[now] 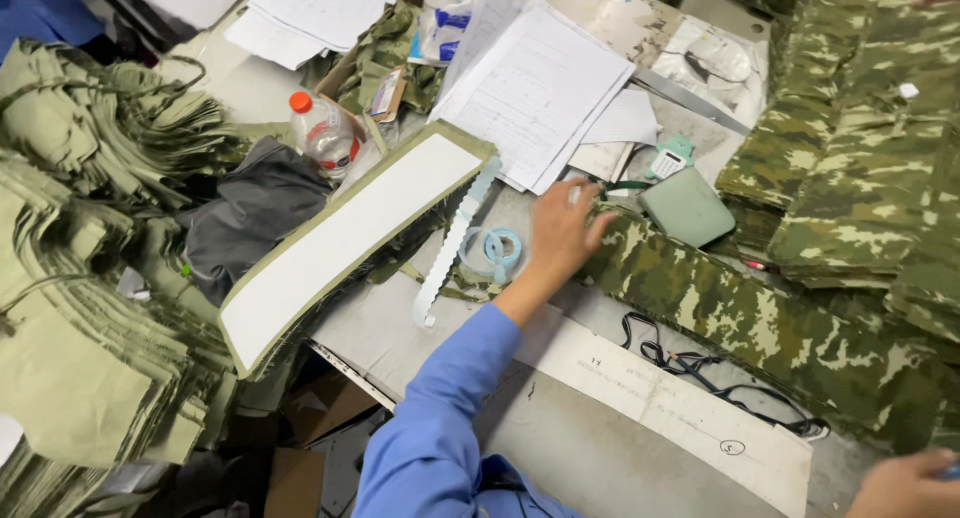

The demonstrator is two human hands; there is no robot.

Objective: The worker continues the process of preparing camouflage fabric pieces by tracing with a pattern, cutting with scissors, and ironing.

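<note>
My left hand [560, 233], in a blue sleeve, reaches across the table and lies flat with fingers spread on the near end of a long camouflage fabric strip [720, 308]. It grips nothing. A light-blue tape roll [498, 248] with a loose scalloped tail sits just left of that hand. My right hand [905, 486] shows only partly at the bottom right corner, near a small blue thing at the frame's edge; its fingers are hidden. A long white paper pattern strip [670, 403] lies on the grey table between both hands.
A long white panel with olive edging [340, 243] leans at the table's left. Stacks of olive fabric pieces [80, 308] fill the left side, and camouflage garments [860, 158] the right. Papers [540, 88], a plastic bottle [322, 128], a green flat case [686, 206] and a black cord [700, 368] lie about.
</note>
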